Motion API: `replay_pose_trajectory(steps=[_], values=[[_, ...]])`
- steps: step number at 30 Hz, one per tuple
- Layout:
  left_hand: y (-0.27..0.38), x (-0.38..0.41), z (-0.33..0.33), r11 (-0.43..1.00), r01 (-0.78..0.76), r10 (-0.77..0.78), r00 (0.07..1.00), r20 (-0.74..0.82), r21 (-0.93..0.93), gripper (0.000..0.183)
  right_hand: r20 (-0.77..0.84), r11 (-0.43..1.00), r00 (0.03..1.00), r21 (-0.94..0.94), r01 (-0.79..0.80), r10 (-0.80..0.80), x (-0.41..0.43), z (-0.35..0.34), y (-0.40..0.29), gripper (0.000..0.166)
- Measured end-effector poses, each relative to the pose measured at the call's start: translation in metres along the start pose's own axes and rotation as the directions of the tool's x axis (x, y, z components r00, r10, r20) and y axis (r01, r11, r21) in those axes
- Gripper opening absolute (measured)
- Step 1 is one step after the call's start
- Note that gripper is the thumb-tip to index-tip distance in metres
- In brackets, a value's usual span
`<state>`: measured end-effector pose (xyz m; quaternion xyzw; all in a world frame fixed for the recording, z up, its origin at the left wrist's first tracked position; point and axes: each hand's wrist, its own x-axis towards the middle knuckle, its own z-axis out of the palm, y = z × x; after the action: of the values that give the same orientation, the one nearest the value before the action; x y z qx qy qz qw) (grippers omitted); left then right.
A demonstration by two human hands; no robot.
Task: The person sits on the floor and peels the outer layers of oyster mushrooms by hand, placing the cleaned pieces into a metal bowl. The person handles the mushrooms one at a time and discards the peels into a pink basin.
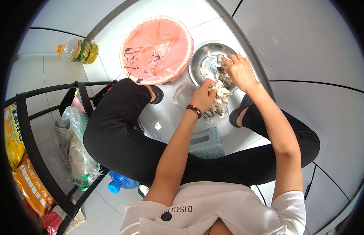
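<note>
A cluster of oyster mushrooms point(220, 92) is held in my left hand point(203, 95), above the near rim of a stainless steel bowl point(198, 55). My right hand point(240, 71) reaches over the bowl's right side, fingers curled at the mushroom pieces point(221, 61) lying there; whether it grips one is hidden. More pieces lie along the bowl's bottom. Beneath my left hand, a clear plastic bag point(183, 95) rests on the floor with further mushrooms point(216, 108) in or on it.
A lined pink bin point(158, 53) stands left of the bowl. An oil bottle point(77, 51) is by the wall. A black metal rack point(38, 152) with packages runs along my left. A pale plastic stool or basket point(207, 144) sits between my legs, near a blue bottle point(121, 182).
</note>
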<state>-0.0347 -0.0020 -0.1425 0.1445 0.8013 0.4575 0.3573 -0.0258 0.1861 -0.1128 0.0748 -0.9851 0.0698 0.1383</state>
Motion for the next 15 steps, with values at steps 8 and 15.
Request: replay_pose_trajectory(steps=[8,15], values=[[-0.008,0.0,0.007,0.985,-0.168,0.171,0.979,-0.113,0.037,0.021,0.557,0.578,0.78,0.549,-0.604,0.285,-0.03,-0.005,-0.043,0.032],[0.002,-0.011,0.005,0.975,-0.165,0.18,0.978,-0.1,0.146,0.024,0.543,0.632,0.8,0.532,-0.564,0.256,-0.036,-0.009,-0.044,0.015]])
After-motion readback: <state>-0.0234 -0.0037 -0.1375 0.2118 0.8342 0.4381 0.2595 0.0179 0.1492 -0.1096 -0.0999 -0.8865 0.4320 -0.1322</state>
